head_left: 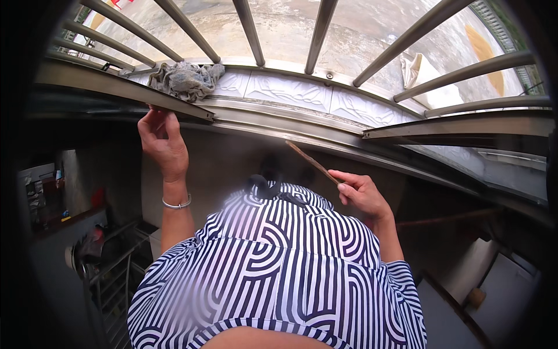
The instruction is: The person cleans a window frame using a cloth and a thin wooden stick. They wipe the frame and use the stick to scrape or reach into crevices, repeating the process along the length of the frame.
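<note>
My left hand [165,141] is raised to the metal frame of a sliding window sash [126,89] at the left, its fingertips partly hidden at the frame's lower edge. A crumpled grey cloth [187,80] lies on the sill just beyond that sash. In my right hand [359,192] is a thin brown wooden stick [311,161], pinched near its lower end, with the other end pointing up and left towards the window track [283,126]. A second sash [457,124] stands at the right of the opening.
Metal window bars [248,32] cross the opening above a white tiled sill [287,91]. Outside, a white cloth or sack [429,83] lies at the right on concrete ground. Metal railings [115,283] are at the lower left. A dark wall lies below the window.
</note>
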{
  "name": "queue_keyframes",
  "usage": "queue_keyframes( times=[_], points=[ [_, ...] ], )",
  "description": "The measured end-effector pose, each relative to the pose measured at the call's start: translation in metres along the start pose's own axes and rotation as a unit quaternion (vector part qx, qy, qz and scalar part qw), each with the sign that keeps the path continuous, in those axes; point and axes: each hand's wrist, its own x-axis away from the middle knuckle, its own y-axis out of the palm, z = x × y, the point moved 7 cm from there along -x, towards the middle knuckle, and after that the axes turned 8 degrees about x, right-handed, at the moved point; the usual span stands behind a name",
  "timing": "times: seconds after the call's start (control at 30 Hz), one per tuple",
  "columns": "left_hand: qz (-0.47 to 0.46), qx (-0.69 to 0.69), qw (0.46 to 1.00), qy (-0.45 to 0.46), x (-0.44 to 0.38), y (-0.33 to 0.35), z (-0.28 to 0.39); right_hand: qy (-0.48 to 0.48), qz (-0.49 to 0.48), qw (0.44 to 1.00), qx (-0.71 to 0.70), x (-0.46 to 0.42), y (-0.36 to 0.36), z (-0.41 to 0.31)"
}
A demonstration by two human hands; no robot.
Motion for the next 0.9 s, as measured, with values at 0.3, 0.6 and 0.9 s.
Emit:
queue_keyframes(
  times=[0.3, 0.6, 0.9],
  points=[
    [-0.039, -0.002, 0.999, -0.010, 0.010, 0.015, 0.006, 0.024, -0.006, 1.000, 0.001, -0.005, 0.004, 0.017],
    [-0.077, -0.043, 0.996, -0.018, 0.028, 0.026, 0.013, 0.032, 0.022, 0.999, -0.025, 0.009, -0.007, 0.022],
    [-0.127, -0.043, 0.991, -0.003, 0.054, 0.056, 0.052, 0.072, 0.020, 0.996, 0.044, 0.024, -0.033, 0.043]
  ],
)
